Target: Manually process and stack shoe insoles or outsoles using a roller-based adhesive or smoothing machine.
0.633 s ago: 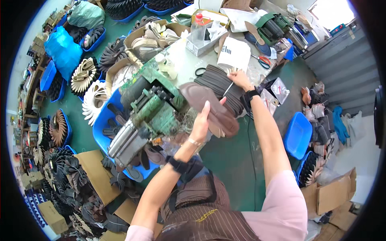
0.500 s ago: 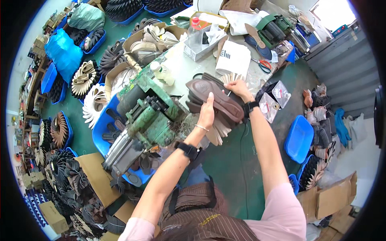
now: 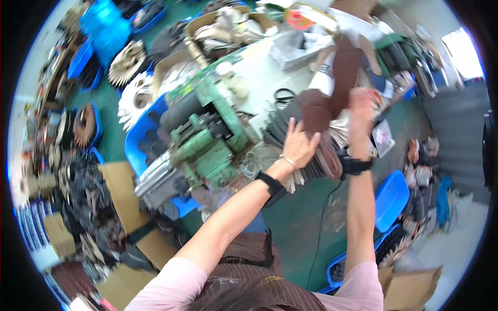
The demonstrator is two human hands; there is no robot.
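My left hand (image 3: 301, 147) lies on a fanned stack of dark grey and brown shoe soles (image 3: 330, 158), fingers spread apart. The stack rests at the near edge of the worktable. My right hand (image 3: 361, 111), smeared by motion, is raised at the right of the stack. Against its fingers a long brown sole (image 3: 346, 67) stands tilted up, toward the far side of the table. Another brown sole piece (image 3: 316, 111) with a rounded end sits just beyond my left fingertips. Pale soles (image 3: 340, 129) show between the stack and my right wrist.
A green machine (image 3: 210, 142) stands left of the stack. Black-handled scissors (image 3: 284, 96), a capped bottle (image 3: 233, 80) and a tray (image 3: 298, 49) are on the table. A blue bin (image 3: 391, 199) sits on the floor at right; a cable (image 3: 324, 217) hangs in front.
The view has shifted. My left hand has loosened from the brown soles and now lies spread on the stack. My right hand has moved away and up, with a brown sole lifted beside it.
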